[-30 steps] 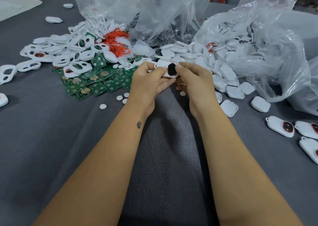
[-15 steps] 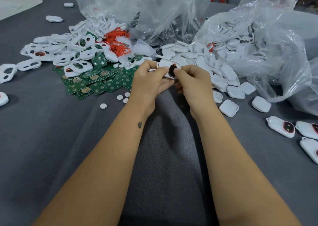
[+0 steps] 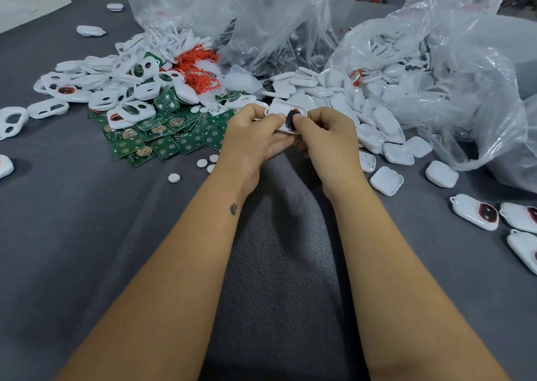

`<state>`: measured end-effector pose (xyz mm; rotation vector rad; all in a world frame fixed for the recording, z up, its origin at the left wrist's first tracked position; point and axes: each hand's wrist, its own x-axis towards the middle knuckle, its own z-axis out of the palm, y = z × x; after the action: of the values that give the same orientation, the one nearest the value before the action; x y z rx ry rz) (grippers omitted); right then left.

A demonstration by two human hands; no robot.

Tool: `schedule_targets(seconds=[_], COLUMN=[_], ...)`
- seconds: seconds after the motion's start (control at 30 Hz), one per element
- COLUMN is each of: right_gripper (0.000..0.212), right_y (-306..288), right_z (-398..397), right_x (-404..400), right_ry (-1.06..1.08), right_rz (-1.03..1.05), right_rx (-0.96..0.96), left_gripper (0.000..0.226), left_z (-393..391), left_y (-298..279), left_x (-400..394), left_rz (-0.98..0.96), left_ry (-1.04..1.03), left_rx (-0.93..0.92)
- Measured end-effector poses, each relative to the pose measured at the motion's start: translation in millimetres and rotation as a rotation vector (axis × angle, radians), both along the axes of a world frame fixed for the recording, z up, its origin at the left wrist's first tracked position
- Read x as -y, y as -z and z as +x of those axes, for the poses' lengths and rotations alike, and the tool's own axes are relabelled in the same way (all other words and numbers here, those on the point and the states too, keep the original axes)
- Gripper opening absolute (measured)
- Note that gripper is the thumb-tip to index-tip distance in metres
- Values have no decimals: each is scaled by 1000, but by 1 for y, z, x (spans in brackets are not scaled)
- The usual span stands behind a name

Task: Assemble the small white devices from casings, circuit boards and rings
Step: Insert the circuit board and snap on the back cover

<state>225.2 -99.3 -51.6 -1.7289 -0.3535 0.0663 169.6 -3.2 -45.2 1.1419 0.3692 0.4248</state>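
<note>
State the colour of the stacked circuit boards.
Green circuit boards with metallic round contacts, head view.

2 bare, sleeveless forearms, a small dark tattoo near the left wrist

Glossy white plastic casings; matt green circuit boards; crinkled clear plastic bags; matt grey woven cloth.

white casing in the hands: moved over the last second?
Barely. The white casing sits slightly nearer the heap of white backs beyond it; both hands grip it above the grey cloth.
</note>
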Motion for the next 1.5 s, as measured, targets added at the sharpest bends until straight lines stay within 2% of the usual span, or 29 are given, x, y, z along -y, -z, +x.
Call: schedule_targets(seconds=[0.07, 0.27, 0.43, 0.57, 0.6, 0.7, 0.83, 0.93, 1.07, 1.2, 1.27, 1.5], right_gripper=[19, 22, 5, 5, 10, 25, 22, 17, 15, 31, 35, 20], right_y=[0, 3, 0, -2, -3, -6, -8, -6, 0, 10, 11, 10], right_z=[0, 4, 2, -2, -3, 0, 8, 15, 17, 11, 10, 13], right_x=[1, 2, 2, 2, 2, 5, 15, 22, 23, 15, 13, 18], right_ry=[-14, 12, 23, 5, 12, 113, 337, 432, 353, 246, 242, 304], right_rz=[34, -46, 21, 32, 50, 180, 230, 46, -405, -807, -855, -650], right_rx=[-19, 58, 51, 77, 80, 24, -32, 24, 190, 332, 356, 285], left_gripper=[24, 22, 21, 5, 8, 9, 15, 18, 21, 22, 22, 18], left_z=[0, 1, 0, 3, 3, 4, 2, 1, 1, 2, 2, 2], left_y=[-1, 1, 2, 3, 3, 4, 2, 1, 1, 1, 1, 2], left_x=[1, 3, 0, 1, 0, -2, -5, -10, -11, -11, -11, -10], left_rz=[4, 111, 72, 24, 3, -35, -141, -221, -255, -237, -227, -225], left_ry=[8, -50, -28, -38, -45, -56, -68, -108, -148, -151, -153, -146], left_rx=[6, -20, -7, 11, 10, 13, 40, 55, 66, 57, 47, 30])
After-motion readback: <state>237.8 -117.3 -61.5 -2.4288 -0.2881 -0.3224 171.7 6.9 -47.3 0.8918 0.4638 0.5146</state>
